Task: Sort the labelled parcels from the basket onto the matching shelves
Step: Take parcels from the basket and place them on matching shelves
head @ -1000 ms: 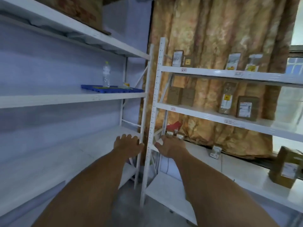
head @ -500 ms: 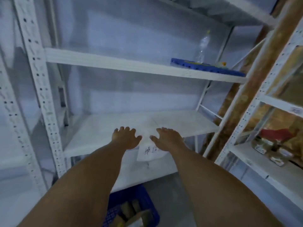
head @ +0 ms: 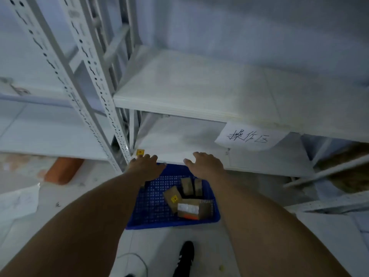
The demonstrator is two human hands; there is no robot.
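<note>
A blue perforated basket (head: 153, 204) sits on the floor below the white shelving. Several brown cardboard parcels lie in its right half: one with a yellow label (head: 172, 197), one with a white label (head: 192, 209), and two small ones standing behind (head: 190, 185). My left hand (head: 145, 166) hovers over the basket's far left corner, palm down, fingers apart, holding nothing. My right hand (head: 205, 165) hovers over the far right part of the basket, also spread and empty.
A white shelf (head: 199, 86) runs above, with a handwritten paper sign (head: 249, 136) hanging from its front edge. Perforated uprights (head: 99, 92) stand at left. An orange object (head: 61, 170) lies on the floor at left. A black shoe (head: 184, 258) is near the basket.
My view has swung left and down from the curtain-side shelves to the floor basket. Both arms stay stretched forward and the hands stay empty.
</note>
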